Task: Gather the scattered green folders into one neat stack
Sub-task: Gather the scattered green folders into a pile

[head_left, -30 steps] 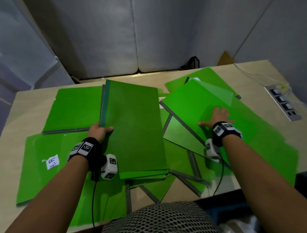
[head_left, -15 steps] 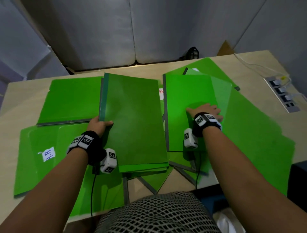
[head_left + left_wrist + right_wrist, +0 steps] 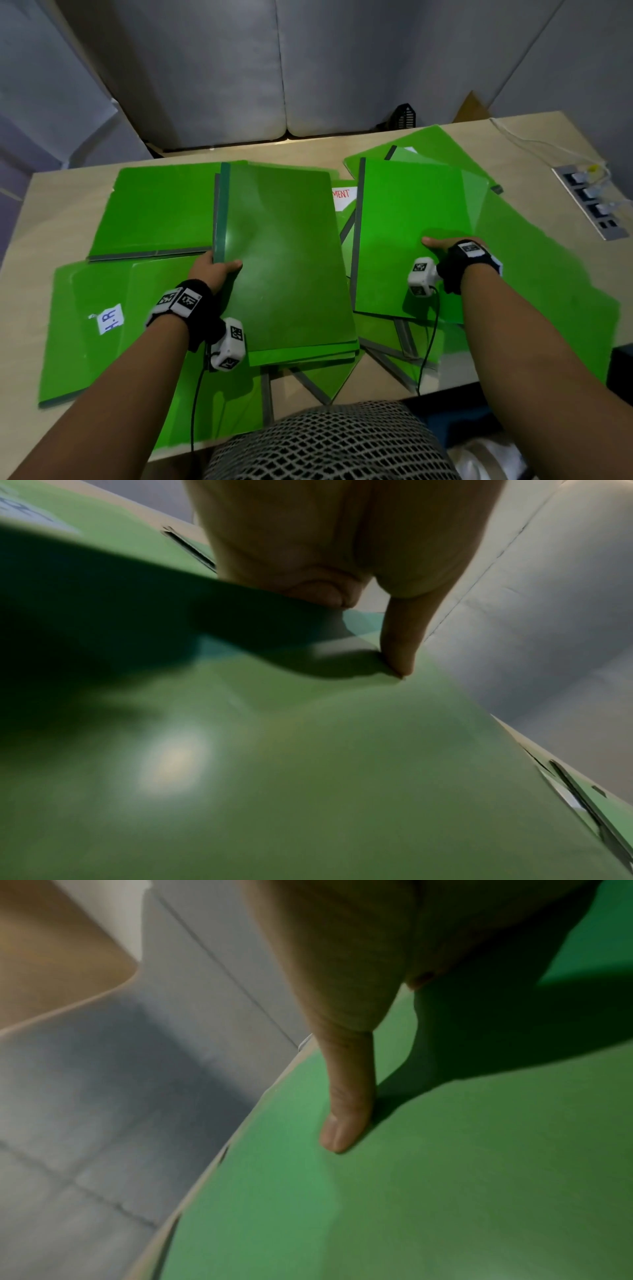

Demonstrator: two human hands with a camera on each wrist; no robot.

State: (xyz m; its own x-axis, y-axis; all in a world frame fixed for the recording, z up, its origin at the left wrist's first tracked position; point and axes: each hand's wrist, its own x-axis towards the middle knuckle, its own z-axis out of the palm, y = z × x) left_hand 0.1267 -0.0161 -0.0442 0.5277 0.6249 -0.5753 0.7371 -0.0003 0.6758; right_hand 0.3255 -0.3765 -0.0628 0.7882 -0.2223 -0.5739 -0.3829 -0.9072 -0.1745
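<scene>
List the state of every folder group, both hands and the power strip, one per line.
Left hand: grips the center stack's left edge, thumb on top.
Center stack: several folders, roughly squared, held.
Right hand: thumb pressed on the right folder's cover; fingers hidden.
Right folder: closed, upright, beside the stack, not yet on it.
Labelled folder: flat, untouched.
Remaining folders: scattered, overlapping.
Power strip: plugs inserted.

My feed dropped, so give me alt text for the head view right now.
Left hand grips the left edge of the centre stack of green folders; right hand holds a folder beside it. More folders lie scattered over the table.
</scene>
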